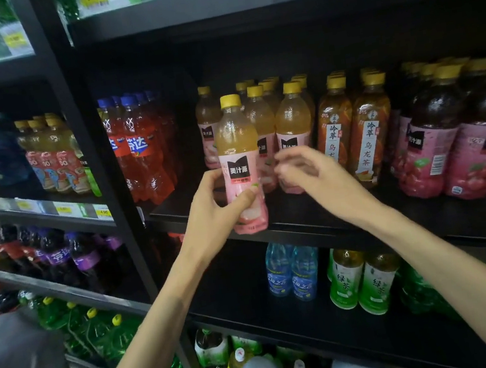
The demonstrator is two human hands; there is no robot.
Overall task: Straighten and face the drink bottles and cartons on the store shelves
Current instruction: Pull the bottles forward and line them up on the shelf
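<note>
My left hand (216, 205) grips a pink-labelled juice bottle with a yellow cap (237, 141) by its lower half, upright at the front edge of the black shelf (318, 223), label facing me. My right hand (311, 171) hovers just right of it, fingers loosely curled and blurred, in front of several more of the same juice bottles (292, 121). It holds nothing that I can see. Two amber oolong tea bottles (367, 127) stand to the right of them.
Red soda bottles (142, 154) fill the shelf's left end, dark juice bottles with pink labels (433, 134) its right. Below stand blue water bottles (292, 273) and green tea bottles (363, 282). A black upright post (96, 160) divides off the neighbouring rack with purple soda (56, 254).
</note>
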